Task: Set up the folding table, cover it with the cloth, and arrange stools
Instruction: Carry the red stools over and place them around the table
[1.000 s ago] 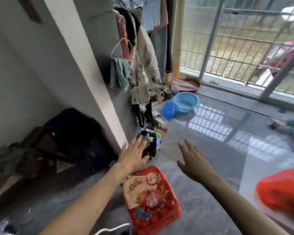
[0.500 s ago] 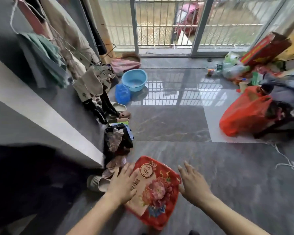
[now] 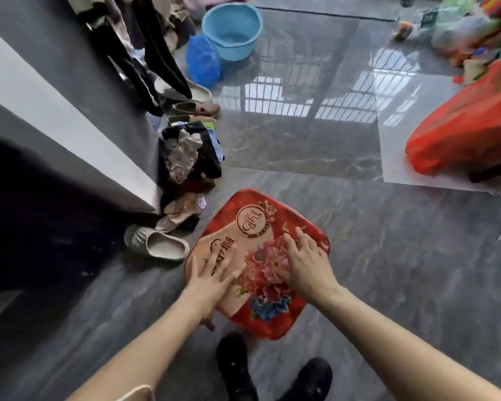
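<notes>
**Head view: both hands come down on the red stool**

Head camera looks straight down at the red floral stool (image 3: 258,264), standing on the grey floor just ahead of the person's black shoes (image 3: 235,369). A second ago the hands were hovering above it; now the left hand (image 3: 211,279) lies flat on the seat's near-left edge, fingers spread, and the right hand (image 3: 307,267) presses on the flower print, fingers lightly bent. Neither grip has closed round anything yet. To me that looks like the start of lifting or shifting the stool. A beige slipper (image 3: 159,244) sits just left, a clothes heap (image 3: 188,157) beyond, a blue basin (image 3: 232,30) farther off. No folding table in sight.
</notes>
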The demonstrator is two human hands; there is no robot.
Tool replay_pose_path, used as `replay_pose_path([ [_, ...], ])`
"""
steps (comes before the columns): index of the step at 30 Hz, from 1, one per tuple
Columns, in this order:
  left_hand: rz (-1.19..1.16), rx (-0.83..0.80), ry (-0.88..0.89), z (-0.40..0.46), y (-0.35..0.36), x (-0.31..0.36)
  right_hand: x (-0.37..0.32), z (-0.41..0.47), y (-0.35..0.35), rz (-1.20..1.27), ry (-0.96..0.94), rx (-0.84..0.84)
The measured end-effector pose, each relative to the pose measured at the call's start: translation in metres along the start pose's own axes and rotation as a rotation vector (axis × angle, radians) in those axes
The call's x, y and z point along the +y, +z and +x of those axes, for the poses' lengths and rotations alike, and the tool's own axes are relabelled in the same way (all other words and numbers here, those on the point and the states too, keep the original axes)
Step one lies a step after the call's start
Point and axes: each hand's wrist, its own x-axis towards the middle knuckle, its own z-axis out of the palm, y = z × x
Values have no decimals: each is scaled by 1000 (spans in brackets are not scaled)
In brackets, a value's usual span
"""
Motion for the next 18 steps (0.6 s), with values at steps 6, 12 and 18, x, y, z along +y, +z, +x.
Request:
replay_pose_path([
  [6,17,293,-113,18,43,17,34,32,8,-76,-15,53],
  [12,31,348,-117,19,49,18,39,63,-4,40,-42,18],
  [18,56,464,-119,11,34,21,31,80,8,6,-80,-94],
])
